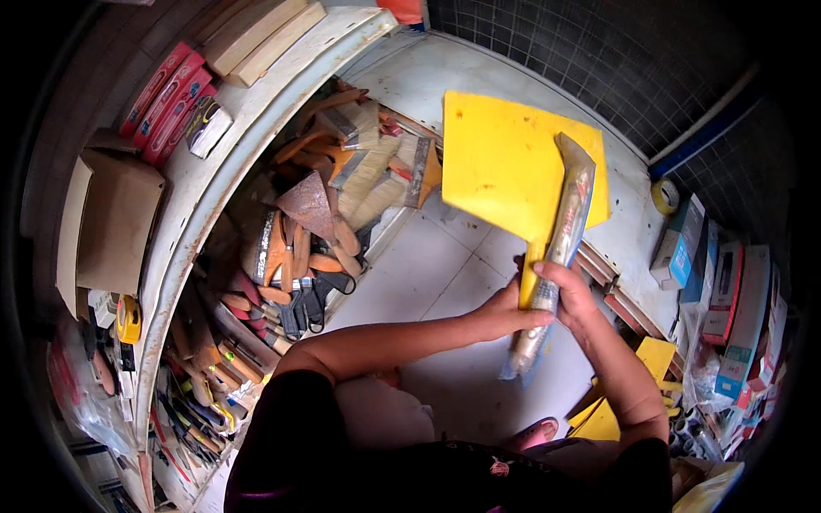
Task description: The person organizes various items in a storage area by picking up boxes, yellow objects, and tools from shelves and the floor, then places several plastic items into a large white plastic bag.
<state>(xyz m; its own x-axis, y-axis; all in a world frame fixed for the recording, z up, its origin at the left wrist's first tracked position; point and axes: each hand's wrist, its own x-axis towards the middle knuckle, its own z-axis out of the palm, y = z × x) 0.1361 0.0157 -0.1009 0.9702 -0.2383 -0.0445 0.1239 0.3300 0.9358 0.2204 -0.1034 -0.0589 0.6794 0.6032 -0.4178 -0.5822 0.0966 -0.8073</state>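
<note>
Both hands are raised in front of me, over the tiled floor. My left hand (pixel 497 314) is closed round the short handle of a yellow flat-bladed tool (pixel 500 160), and its fingers reach the lower part of a plastic-wrapped tool handle (pixel 573 199). My right hand (pixel 571 288) grips that wrapped piece from the other side, with the thumb across it. The wrapped piece lies slanted over the right part of the yellow blade, its bent end at the top. What the wrapping holds is hard to tell.
At left, a rusty-edged metal shelf (pixel 218 160) carries boxes and a yellow tape measure (pixel 129 319). Below it lie brushes (pixel 378 173), a rusty trowel (pixel 311 205) and wooden-handled tools. Cartons (pixel 680 243) and a tape roll (pixel 665 196) stand at right, above more yellow blades (pixel 596 420).
</note>
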